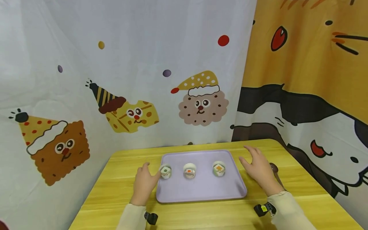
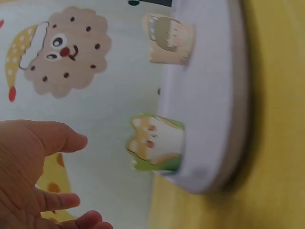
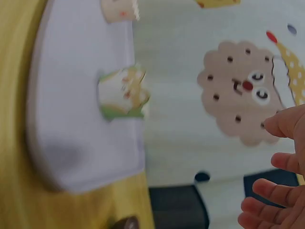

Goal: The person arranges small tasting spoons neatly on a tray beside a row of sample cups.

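Observation:
A lavender tray (image 1: pixel 198 191) lies on the table with three small paper cups on it, spaced in a row. The left cup (image 1: pixel 165 172) shows a green mark inside, the middle cup (image 1: pixel 189 172) a small orange square, and the right cup (image 1: pixel 219 169) an orange diamond. Cartoon animals decorate the near cup (image 2: pixel 157 143) in the left wrist view. My left hand (image 1: pixel 145 183) hovers by the tray's left edge, thumb close to the left cup, fingers loosely bent and holding nothing. Beyond the tray's right edge, my right hand (image 1: pixel 258 169) is spread with nothing in it.
A brown spoon (image 1: pixel 274 167) lies on the yellow wood-grain table (image 1: pixel 120 179), partly hidden behind my right hand. A white cartoon-printed curtain (image 1: pixel 138 51) hangs behind the table, and an orange one (image 1: pixel 307 64) hangs at the right.

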The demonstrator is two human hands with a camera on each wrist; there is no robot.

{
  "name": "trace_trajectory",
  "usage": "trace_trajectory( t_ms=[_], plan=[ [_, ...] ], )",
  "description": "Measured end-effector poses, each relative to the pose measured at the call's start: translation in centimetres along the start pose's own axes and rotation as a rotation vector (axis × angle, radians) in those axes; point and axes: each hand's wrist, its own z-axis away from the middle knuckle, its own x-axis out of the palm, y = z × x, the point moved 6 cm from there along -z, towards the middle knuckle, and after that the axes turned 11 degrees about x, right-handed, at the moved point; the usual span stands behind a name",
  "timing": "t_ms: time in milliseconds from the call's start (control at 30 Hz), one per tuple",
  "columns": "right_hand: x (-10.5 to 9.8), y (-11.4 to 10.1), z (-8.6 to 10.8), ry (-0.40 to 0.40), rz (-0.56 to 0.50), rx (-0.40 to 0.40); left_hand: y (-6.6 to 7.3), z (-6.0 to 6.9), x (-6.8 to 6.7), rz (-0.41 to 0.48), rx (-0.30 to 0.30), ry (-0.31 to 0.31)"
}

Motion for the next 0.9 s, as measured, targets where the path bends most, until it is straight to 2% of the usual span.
trace_trajectory(
  t_ms=[167, 300, 467, 567, 700, 900],
  plan=[
    [0.4, 3.0, 0.6, 0.004, -0.027, 0.044, -2.1, 0.6, 1.1, -0.004, -0.073, -0.054],
    [1.1, 5.1, 0.8, -0.001, -0.046, 0.07, -3.1, 0.9, 1.8, -0.002, -0.09, -0.074],
    [1.8, 7.0, 1.2, 0.002, -0.027, 0.094, -3.4, 1.1, 2.4, 0.013, -0.074, -0.078],
    [2.2, 7.7, 1.5, -0.037, 0.015, 0.111, -3.4, 1.1, 2.7, 0.026, -0.064, -0.078],
    [2.6, 8.4, 1.8, -0.076, 0.062, 0.123, -3.7, 1.2, 3.3, 0.041, -0.073, -0.085],
    [3.4, 9.8, 2.3, -0.094, 0.108, 0.148, -4.1, 1.6, 3.9, 0.068, -0.081, -0.091]
  ],
)
